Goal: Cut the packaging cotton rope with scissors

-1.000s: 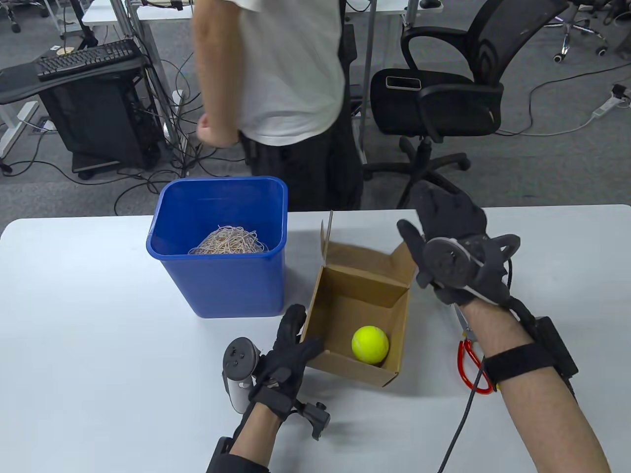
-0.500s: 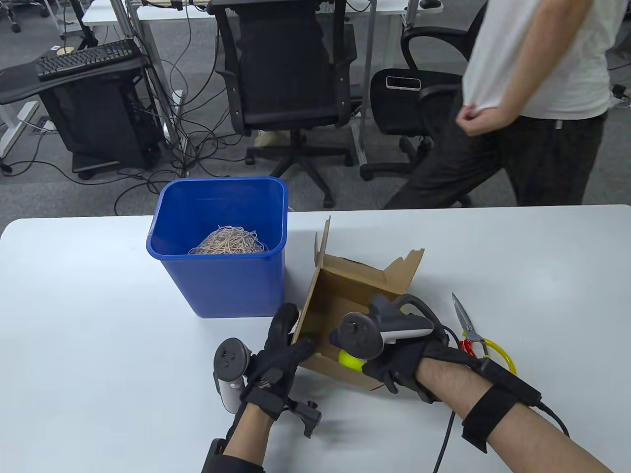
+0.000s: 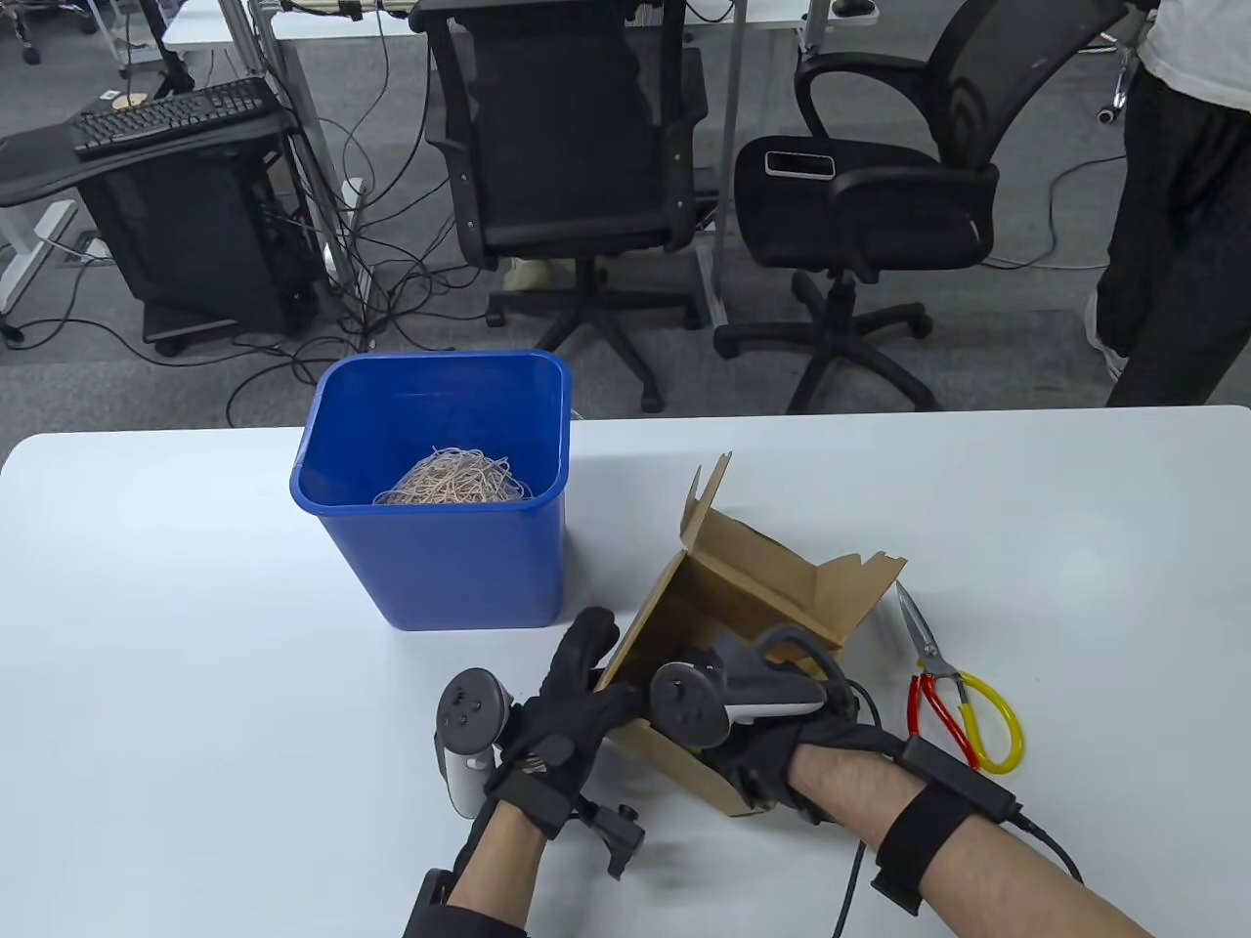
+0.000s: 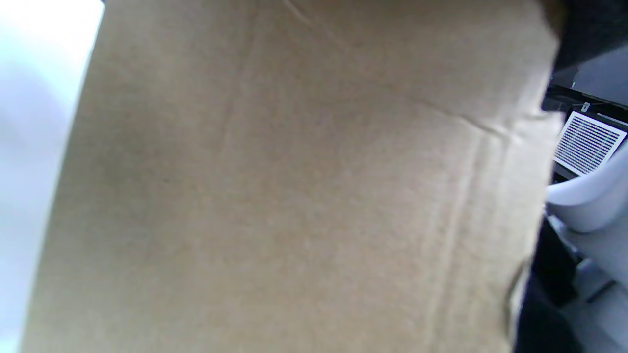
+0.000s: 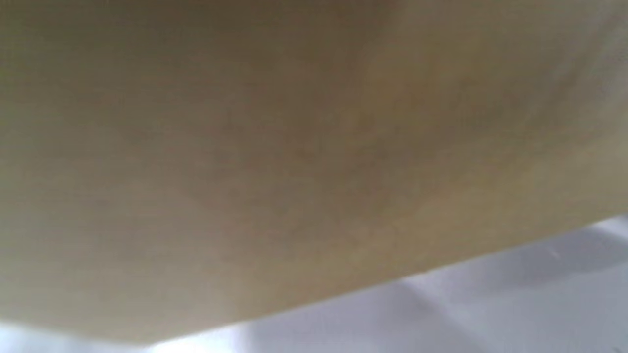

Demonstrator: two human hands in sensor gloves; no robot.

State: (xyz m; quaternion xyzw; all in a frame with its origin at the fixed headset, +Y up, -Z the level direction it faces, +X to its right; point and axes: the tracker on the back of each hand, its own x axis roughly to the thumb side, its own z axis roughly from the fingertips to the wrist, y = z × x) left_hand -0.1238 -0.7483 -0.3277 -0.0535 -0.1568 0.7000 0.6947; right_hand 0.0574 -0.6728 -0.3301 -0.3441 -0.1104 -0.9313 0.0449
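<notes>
Steady the cardboard box [image 3: 753, 586] — left hand [image 3: 567, 703] grips its left wall, right hand [image 3: 772, 752] reaches inside, fingers hidden — away from scissors [image 3: 953, 684].

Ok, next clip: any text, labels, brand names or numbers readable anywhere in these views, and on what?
None can be read.
Brown cardboard box: plain in all three views, no print showing.
Blue plastic bin: no label visible.
Red-and-yellow-handled scissors: no marking legible.
Black keyboard in the background: keys too small to read.
White tag beside it: too small to read.
</notes>
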